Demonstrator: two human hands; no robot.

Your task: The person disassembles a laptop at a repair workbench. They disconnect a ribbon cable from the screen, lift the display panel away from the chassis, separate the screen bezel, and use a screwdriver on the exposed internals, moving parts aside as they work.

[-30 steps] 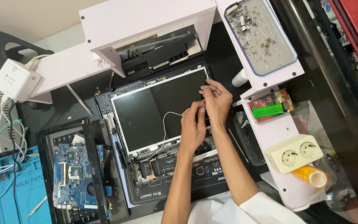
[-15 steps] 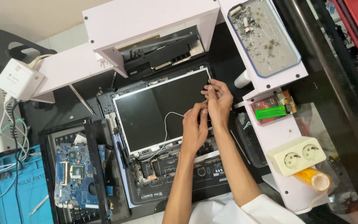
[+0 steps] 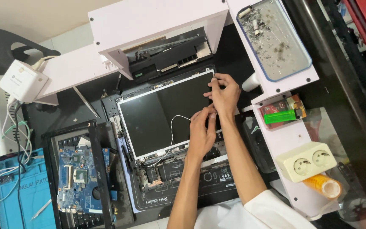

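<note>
Sleeves in white lie nearest, forearms reaching up over the dark work mat [image 3: 200, 193]. Left hand [image 3: 203, 129] rests on the bare laptop screen panel [image 3: 157, 114], fingers curled to pinch at its right edge; what they grip is too small to tell. Right hand [image 3: 224, 94] pinches the same edge higher up, near the top corner. Panel lies face up with bezel already off and a thin white cable [image 3: 175, 127] loose across it; it seems not yet lifted free. Farther left sits a blue motherboard [image 3: 79, 178]
</note>
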